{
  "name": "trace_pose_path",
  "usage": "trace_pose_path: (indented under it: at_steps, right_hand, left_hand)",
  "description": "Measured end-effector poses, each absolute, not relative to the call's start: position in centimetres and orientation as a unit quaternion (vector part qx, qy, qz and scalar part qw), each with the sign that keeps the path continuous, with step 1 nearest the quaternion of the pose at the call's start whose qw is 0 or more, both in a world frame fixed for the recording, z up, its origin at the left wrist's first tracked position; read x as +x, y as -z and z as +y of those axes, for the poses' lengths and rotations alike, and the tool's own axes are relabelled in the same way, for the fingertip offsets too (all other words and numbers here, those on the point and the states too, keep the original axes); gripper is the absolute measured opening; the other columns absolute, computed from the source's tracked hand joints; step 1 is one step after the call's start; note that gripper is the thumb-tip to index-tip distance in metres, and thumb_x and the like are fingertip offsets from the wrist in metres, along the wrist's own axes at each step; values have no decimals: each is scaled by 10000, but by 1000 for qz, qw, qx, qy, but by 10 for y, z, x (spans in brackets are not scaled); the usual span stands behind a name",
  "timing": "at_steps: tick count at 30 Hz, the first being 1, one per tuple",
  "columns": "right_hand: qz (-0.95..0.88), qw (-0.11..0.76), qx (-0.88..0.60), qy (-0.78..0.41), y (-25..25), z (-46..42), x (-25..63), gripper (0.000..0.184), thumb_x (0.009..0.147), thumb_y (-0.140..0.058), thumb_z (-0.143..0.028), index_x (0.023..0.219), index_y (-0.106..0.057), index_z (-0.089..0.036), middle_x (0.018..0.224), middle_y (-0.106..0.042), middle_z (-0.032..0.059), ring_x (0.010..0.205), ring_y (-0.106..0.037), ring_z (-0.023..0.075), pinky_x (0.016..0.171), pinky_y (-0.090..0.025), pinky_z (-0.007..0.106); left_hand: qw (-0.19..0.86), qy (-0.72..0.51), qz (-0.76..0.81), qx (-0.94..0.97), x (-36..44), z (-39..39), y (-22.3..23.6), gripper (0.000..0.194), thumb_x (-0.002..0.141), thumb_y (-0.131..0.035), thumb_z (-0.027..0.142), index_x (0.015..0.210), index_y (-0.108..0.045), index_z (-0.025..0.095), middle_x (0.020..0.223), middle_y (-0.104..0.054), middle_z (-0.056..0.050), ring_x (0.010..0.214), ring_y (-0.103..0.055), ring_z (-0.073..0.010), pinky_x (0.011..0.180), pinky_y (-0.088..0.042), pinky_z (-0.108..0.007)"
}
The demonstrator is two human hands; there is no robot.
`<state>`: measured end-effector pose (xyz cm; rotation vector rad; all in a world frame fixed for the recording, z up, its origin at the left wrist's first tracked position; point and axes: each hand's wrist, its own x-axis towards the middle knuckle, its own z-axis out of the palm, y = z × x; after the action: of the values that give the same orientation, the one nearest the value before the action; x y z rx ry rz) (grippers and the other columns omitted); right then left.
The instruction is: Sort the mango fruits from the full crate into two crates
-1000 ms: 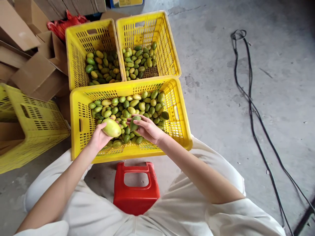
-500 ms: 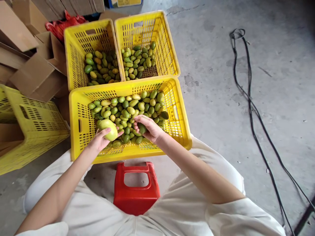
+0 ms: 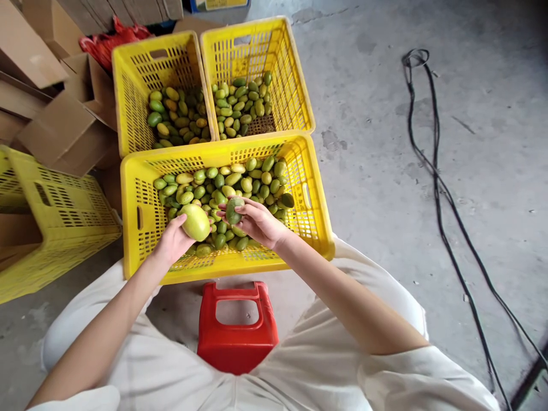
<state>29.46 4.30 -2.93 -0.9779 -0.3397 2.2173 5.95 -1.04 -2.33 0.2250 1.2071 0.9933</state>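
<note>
My left hand [image 3: 173, 241] is closed around a large yellow-green mango [image 3: 196, 222]. In my right hand [image 3: 264, 226], a smaller dark green mango [image 3: 234, 210] is gripped between thumb and fingers. Both hands are side by side above the front yellow crate [image 3: 222, 270], and the two fruits are a short gap apart. Many loose mangoes [image 3: 233, 179], from dark green to yellow, lie heaped in that crate beneath my hands. Some of the heap is hidden by my hands and forearms.
Behind stand two more yellow crates, left [image 3: 121, 97] and right [image 3: 303, 85], each partly filled with mangoes. Another yellow crate [image 3: 71, 217] and cardboard boxes [image 3: 64, 134] are at the left. A red stool [image 3: 237, 348] is between my knees. Black cable [image 3: 436, 194] runs along the right floor.
The right hand turned the dark green mango down and inward, then back up into view. The left hand tilted the yellow-green mango and brought it slightly back rightward. Both stay held.
</note>
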Motion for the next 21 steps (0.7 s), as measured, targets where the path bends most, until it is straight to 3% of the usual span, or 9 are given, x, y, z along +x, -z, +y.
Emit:
trace_pose_path:
  at_steps: [4,8,11,13,15,18,21]
  right_hand:
    - [-137,344,-389,-844,26,42,294,605,608,-1131,-322,1026,-702,-235,942,-772,0,859,-791,198,792,-670,337]
    - [-128,358,-416,-826,29,44,296,584,555,-1159,-309,895,-691,-230,787,-673,-47,717,-653,137,624,-571,261]
    - [-124,365,-404,-830,32,46,298,557,537,-1149,-266,818,-670,-226,805,-728,-17,781,-711,162,714,-635,282]
    - [-118,364,-397,-834,35,47,298,565,517,-1143,-229,827,-670,-223,862,-782,6,807,-742,172,744,-654,289]
    - [-117,360,-405,-832,36,47,298,580,518,-1137,-201,894,-695,-221,850,-783,-5,748,-713,150,679,-618,258]
    - [-121,356,-421,-825,38,48,298,569,580,-1127,-212,974,-716,-221,783,-730,-40,673,-646,122,620,-562,238]
    - [-105,372,-412,-825,38,48,297,457,684,-1062,-268,990,-726,-221,821,-748,-25,743,-718,153,721,-632,277]
  left_hand:
    - [701,-439,551,112,63,-11,24,749,661,-953,348,1369,-748,216,1193,-862,-134,1298,-804,-431,1119,-679,-567]
    - [680,-442,574,114,62,-14,31,669,677,-1022,412,1258,-758,211,1159,-870,-144,1269,-817,-408,1059,-694,-489]
    - [675,-437,581,123,58,-15,34,652,613,-1088,411,1150,-775,213,1057,-864,-103,1141,-847,-367,999,-704,-437]
    - [679,-436,577,125,58,-15,33,705,596,-1103,381,1205,-789,215,991,-843,-70,1072,-850,-349,1016,-707,-464]
    - [688,-440,564,124,58,-15,32,782,614,-1097,337,1320,-780,224,962,-821,-48,1041,-845,-331,1069,-699,-510]
    - [694,-443,554,120,59,-14,32,848,637,-1085,293,1415,-753,231,956,-810,-41,1072,-845,-334,1120,-682,-540]
    - [692,-442,559,115,60,-13,30,846,661,-1061,322,1440,-743,229,1049,-838,-86,1217,-833,-392,1146,-668,-556]
